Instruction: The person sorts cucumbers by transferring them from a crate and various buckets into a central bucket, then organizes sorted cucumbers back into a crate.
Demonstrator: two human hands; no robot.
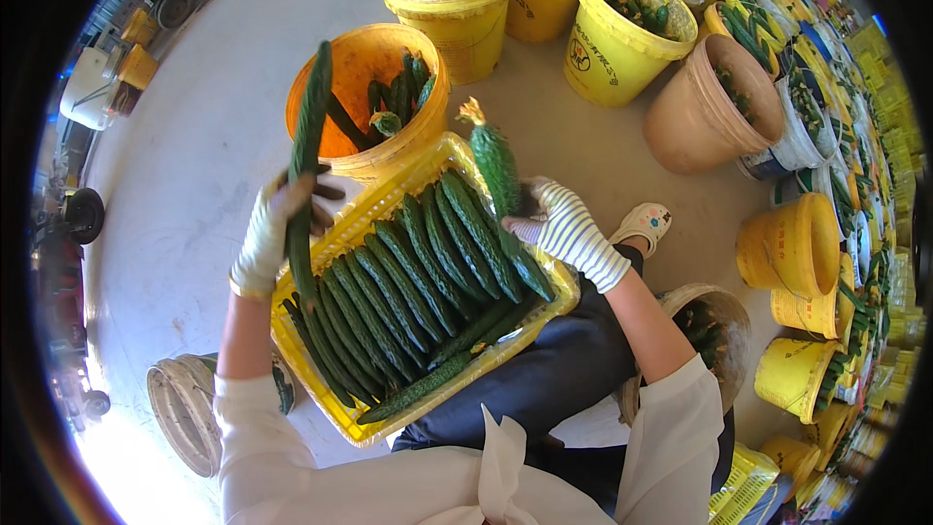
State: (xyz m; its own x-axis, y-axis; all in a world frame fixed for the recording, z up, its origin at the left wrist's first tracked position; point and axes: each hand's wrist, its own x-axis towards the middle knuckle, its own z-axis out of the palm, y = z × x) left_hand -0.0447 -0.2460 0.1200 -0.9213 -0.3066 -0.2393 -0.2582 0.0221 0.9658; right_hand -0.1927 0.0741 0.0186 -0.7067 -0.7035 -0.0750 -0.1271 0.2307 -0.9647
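Note:
My left hand (288,211), in a pale glove with dark fingertips, grips a long cucumber (310,117) that stands nearly upright over the left side of a yellow plastic crate (321,386). In my right hand (557,222), in a striped glove, is a thick cucumber (496,160) with a dried blossom at its top end. It is held above the crate's right side. Rows of cucumbers (386,277) lie slanted side by side in the crate, which has a clear plastic lining. Another cucumber (415,386) rests across them along the near edge.
Just beyond the crate is an orange bucket (368,36) with several cucumbers. Yellow buckets (452,22) and a tan bucket (703,109) stand in an arc on the right. White buckets (186,408) lie at lower left. A dirty bucket (729,328) of cucumbers is beside my leg.

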